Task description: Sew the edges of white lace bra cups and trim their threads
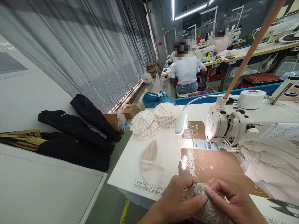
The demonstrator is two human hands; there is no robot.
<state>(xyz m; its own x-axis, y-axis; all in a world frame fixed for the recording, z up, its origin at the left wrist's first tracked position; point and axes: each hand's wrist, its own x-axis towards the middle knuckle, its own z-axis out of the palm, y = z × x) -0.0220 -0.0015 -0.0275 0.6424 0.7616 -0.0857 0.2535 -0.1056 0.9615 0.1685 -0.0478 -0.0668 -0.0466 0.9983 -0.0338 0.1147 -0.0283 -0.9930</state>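
At the table's front edge, my left hand (181,199) and my right hand (233,199) are both closed on a white lace piece (207,205), thumbs and forefingers pinching its upper edge. The lace is bunched, and its lower part runs out of the frame. To the left on the white table lies a flat piece of sheer beige and white lace fabric (151,169), its tip pointing away from me. Farther back are two stacks of cup-shaped lace pieces, a left stack (143,123) and a right stack (166,113).
A white sewing machine (219,121) stands at the right, with a small lamp (181,123) on a bendy neck. Pale fabric (273,165) is heaped beside it. Brown tape (210,163) covers part of the tabletop. People (187,71) sit at machines farther back.
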